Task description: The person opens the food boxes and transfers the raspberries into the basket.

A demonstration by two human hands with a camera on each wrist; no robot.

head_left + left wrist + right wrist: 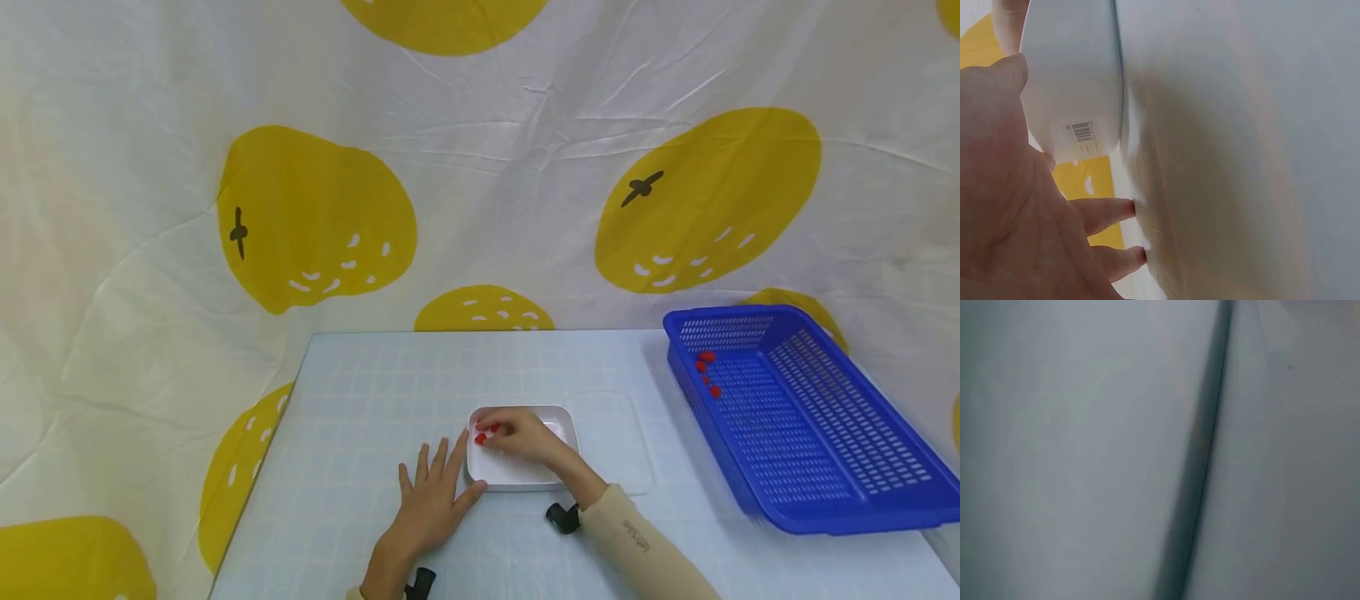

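Note:
A shallow white rectangular container (513, 477) sits on the table in the head view. My left hand (429, 510) lies spread beside its left end, with thumb and index finger at its wall. In the left wrist view a barcode label (1082, 131) shows on the container's side, and two fingertips meet the tabletop. Over the container reaches my right hand (523, 433), fingers bent down around small red pieces (481, 438) at its left end. Whether a piece is pinched there, I cannot tell. The right wrist view shows only blurred pale surfaces and a dark gap.
A blue perforated basket (750, 492) stands on the right, with several red pieces (716, 391) at its left inner side. A clear flat lid (611, 442) lies just right of the container. Behind the table (375, 375) hangs a fruit-printed cloth (487, 208).

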